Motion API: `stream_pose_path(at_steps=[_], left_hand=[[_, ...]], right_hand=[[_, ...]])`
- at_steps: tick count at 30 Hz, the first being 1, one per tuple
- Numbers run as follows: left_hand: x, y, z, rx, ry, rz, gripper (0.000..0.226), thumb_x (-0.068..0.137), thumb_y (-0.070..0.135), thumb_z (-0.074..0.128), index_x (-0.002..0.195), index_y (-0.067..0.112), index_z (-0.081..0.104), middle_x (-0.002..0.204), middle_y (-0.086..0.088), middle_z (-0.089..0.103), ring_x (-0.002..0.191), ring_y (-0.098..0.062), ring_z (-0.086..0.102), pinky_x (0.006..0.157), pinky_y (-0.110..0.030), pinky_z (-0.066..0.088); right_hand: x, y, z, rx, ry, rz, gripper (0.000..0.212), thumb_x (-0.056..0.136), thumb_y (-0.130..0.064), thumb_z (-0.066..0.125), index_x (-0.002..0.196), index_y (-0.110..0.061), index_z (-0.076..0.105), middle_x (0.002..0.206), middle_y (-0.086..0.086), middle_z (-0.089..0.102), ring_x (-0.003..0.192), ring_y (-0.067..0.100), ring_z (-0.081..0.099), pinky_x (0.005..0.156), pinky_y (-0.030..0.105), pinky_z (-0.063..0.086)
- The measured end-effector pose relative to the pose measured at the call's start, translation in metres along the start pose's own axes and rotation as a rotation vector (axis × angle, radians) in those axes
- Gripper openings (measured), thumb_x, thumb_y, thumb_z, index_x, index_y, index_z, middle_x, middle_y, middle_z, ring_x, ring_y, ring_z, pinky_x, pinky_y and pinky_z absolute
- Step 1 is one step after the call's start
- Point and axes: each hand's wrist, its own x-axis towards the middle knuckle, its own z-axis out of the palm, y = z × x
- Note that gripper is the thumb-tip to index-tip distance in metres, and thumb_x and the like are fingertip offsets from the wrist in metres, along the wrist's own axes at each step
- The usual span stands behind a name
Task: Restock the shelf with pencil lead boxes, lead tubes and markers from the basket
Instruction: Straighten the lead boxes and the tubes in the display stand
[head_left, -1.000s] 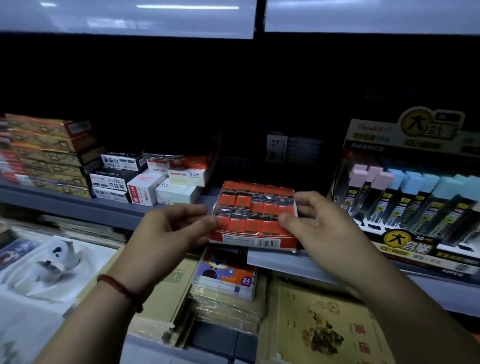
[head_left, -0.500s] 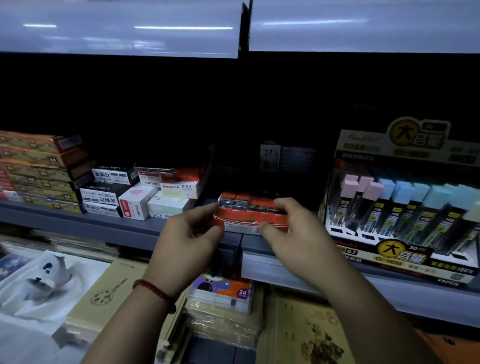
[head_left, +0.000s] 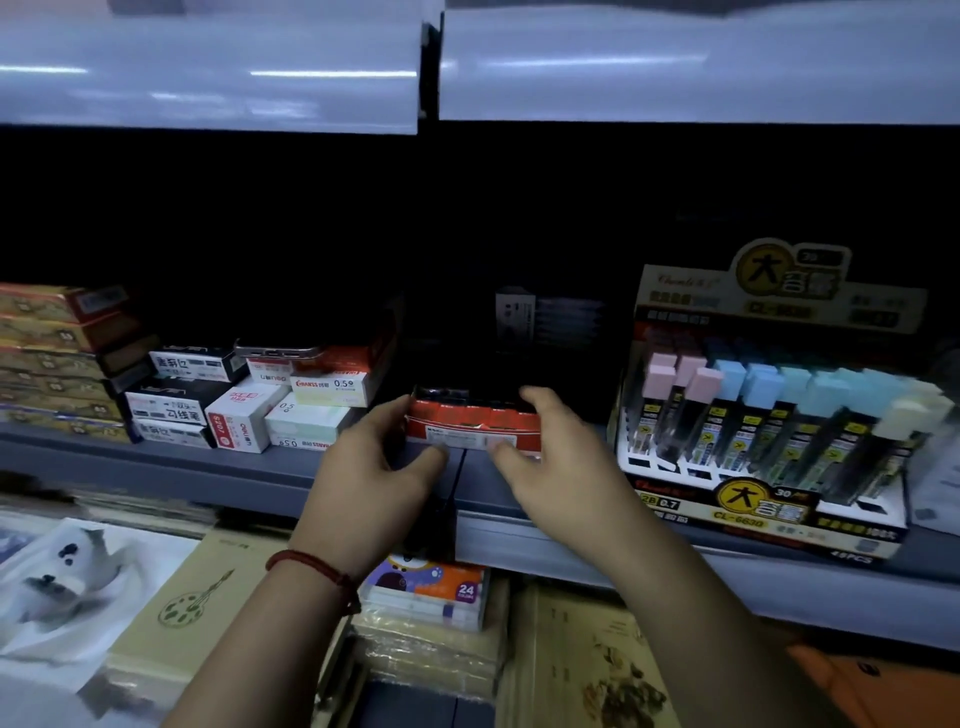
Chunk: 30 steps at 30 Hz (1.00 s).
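Observation:
An orange-red box of pencil leads (head_left: 470, 422) lies flat on the grey shelf (head_left: 208, 470), in the gap between the small boxes and the tube display. My left hand (head_left: 371, 478) grips its left end, thumb under the front edge. My right hand (head_left: 553, 462) holds its right end, fingers over the top. The box's back half is lost in the dark shelf bay.
Small white and black lead boxes (head_left: 244, 410) are stacked to the left, brown boxes (head_left: 57, 358) further left. A display of lead tubes (head_left: 779, 426) with pastel caps stands to the right. Below the shelf lie a crayon pack (head_left: 436, 592) and sketch pads (head_left: 197, 608).
Both hands lifted the orange box from in front of the shelf edge, laid it flat on the shelf and pushed it further back. The view tilted up slightly.

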Motion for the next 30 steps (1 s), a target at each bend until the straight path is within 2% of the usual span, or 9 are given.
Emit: stream_pose_path(at_steps=[2,4,7,11,15,20,23,26,30], left_hand=[[-0.012,0.008,0.003,0.072,0.072,0.064,0.058,0.089,0.026,0.074,0.143,0.024,0.052,0.119,0.013,0.057,0.114,-0.005,0.053,0.102,-0.036,0.049],[-0.025,0.019,0.008,0.164,0.148,0.148,0.054,0.088,0.033,0.073,0.138,0.023,0.056,0.126,0.007,0.06,0.12,-0.013,0.054,0.101,-0.042,0.05],[-0.044,0.039,0.022,0.114,0.131,0.225,0.047,0.088,0.038,0.072,0.132,0.023,0.062,0.128,0.007,0.063,0.121,-0.011,0.055,0.102,-0.036,0.048],[-0.063,0.064,0.05,0.044,0.009,0.317,0.039,0.09,0.036,0.071,0.127,0.028,0.063,0.123,0.014,0.064,0.115,0.0,0.055,0.098,-0.022,0.045],[-0.065,0.088,0.079,0.016,-0.023,0.458,0.042,0.093,0.031,0.068,0.134,0.031,0.058,0.124,0.015,0.059,0.112,0.005,0.053,0.094,-0.008,0.043],[-0.049,0.094,0.099,0.015,0.064,0.617,0.052,0.094,0.013,0.068,0.141,0.027,0.051,0.119,0.009,0.051,0.106,0.001,0.055,0.093,-0.008,0.043],[-0.04,0.092,0.104,0.01,0.102,0.632,0.046,0.094,0.011,0.067,0.138,0.021,0.056,0.116,0.007,0.055,0.104,-0.003,0.058,0.091,-0.016,0.049],[-0.035,0.092,0.108,0.032,0.097,0.66,0.042,0.094,0.008,0.065,0.135,0.019,0.06,0.115,0.005,0.059,0.103,-0.005,0.059,0.089,-0.025,0.052],[-0.031,0.093,0.114,0.043,0.085,0.612,0.045,0.095,0.004,0.06,0.136,0.021,0.06,0.112,0.003,0.059,0.099,-0.008,0.058,0.087,-0.024,0.05]], right_hand=[[-0.017,0.0,-0.006,-0.029,-0.004,-0.057,0.065,0.1,-0.041,0.056,0.156,-0.03,0.025,0.163,-0.01,0.025,0.144,0.013,0.033,0.109,0.023,0.033],[-0.039,-0.002,-0.016,-0.035,-0.012,-0.091,0.064,0.101,-0.043,0.055,0.156,-0.037,0.023,0.165,-0.018,0.012,0.15,0.007,0.019,0.115,0.023,0.022],[-0.07,0.002,-0.033,-0.002,0.012,-0.115,0.055,0.102,-0.04,0.054,0.152,-0.04,0.03,0.16,-0.023,0.021,0.144,0.003,0.027,0.114,0.022,0.029],[-0.098,0.016,-0.059,-0.008,0.131,-0.136,0.033,0.101,-0.032,0.056,0.134,-0.034,0.052,0.13,-0.02,0.047,0.116,0.0,0.051,0.098,0.026,0.048],[-0.105,0.033,-0.076,-0.003,0.285,-0.147,0.029,0.101,-0.023,0.057,0.128,-0.033,0.056,0.11,-0.019,0.051,0.096,0.0,0.055,0.076,0.017,0.047],[-0.09,0.044,-0.078,-0.026,0.439,-0.204,0.046,0.1,-0.02,0.055,0.144,-0.031,0.046,0.101,-0.019,0.048,0.077,0.012,0.054,0.063,0.026,0.045],[-0.083,0.043,-0.079,-0.015,0.478,-0.234,0.051,0.101,-0.021,0.053,0.149,-0.033,0.041,0.098,-0.017,0.046,0.073,0.016,0.052,0.06,0.028,0.043],[-0.074,0.043,-0.079,-0.068,0.475,-0.236,0.054,0.101,-0.025,0.051,0.152,-0.034,0.037,0.098,-0.015,0.044,0.072,0.013,0.051,0.062,0.024,0.042],[-0.064,0.047,-0.079,-0.056,0.413,-0.179,0.062,0.1,-0.023,0.054,0.155,-0.04,0.029,0.093,-0.011,0.048,0.066,0.011,0.052,0.062,0.031,0.048]])
